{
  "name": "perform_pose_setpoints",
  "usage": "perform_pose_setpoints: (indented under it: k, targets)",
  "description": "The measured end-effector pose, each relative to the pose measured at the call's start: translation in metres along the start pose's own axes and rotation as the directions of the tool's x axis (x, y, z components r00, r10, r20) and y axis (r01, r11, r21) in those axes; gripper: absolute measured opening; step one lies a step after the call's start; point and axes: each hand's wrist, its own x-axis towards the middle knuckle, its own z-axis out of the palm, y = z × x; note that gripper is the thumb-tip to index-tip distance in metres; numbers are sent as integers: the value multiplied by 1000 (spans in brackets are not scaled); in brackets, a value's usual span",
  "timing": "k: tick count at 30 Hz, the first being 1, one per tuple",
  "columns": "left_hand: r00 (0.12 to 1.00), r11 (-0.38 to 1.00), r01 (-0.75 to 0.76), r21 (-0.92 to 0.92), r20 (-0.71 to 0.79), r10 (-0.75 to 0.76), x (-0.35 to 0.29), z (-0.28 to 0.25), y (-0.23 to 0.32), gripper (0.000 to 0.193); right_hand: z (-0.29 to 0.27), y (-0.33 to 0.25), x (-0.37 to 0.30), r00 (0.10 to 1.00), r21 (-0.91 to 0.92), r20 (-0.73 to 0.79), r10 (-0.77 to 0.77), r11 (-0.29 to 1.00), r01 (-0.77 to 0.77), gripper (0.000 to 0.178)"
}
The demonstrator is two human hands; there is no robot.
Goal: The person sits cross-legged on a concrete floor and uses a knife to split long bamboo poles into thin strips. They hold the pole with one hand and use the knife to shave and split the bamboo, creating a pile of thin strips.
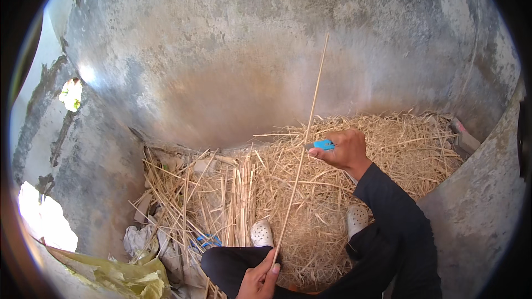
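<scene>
A long, thin stick (315,99), pale like split bamboo, slants up and away from my lap toward the wall. Its near end is pinched between the thumb and fingers of my left hand (258,282), low in the view by my knee. Farther up, my right hand (349,150) grips a utility knife (323,144) with a blue body. The knife's front end meets the stick around its middle; the blade edge is too small to make out. My right fingers wrap round the handle and hide part of it.
Curly shavings (410,144) heap along the wall (221,50) and around my white clogs (262,233). Several split strips (238,205) lie left of centre. A yellow-green plastic sheet (124,277) and a crumpled white bag (137,239) lie at lower left. A block (466,139) stands at right.
</scene>
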Motion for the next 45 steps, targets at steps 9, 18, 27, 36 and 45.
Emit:
perform_pose_setpoints:
  k: [9, 18, 27, 36, 45]
  targets:
    - [933, 952, 293, 81, 193, -304, -36, -4, -3, 42, 1, 52, 2, 966, -185, 42, 254, 952, -242, 79]
    - [955, 988, -145, 57, 271, 124, -106, -38, -67, 53, -16, 192, -25, 648, -221, -257, 717, 609, -762, 85]
    - [951, 841, 308, -445, 122, -284, -43, -35, -60, 44, 6, 51, -17, 830, 572, 452, 325, 609, -550, 50]
    - [906, 783, 147, -605, 401, 139, 49, -12, -76, 43, -29, -49, 4, 811, 857, 515, 277, -198, -476, 25]
    - [909, 790, 147, -595, 397, 129, 152, -1, 3, 40, -3, -31, 5, 910, 797, 218, 354, 474, -375, 44]
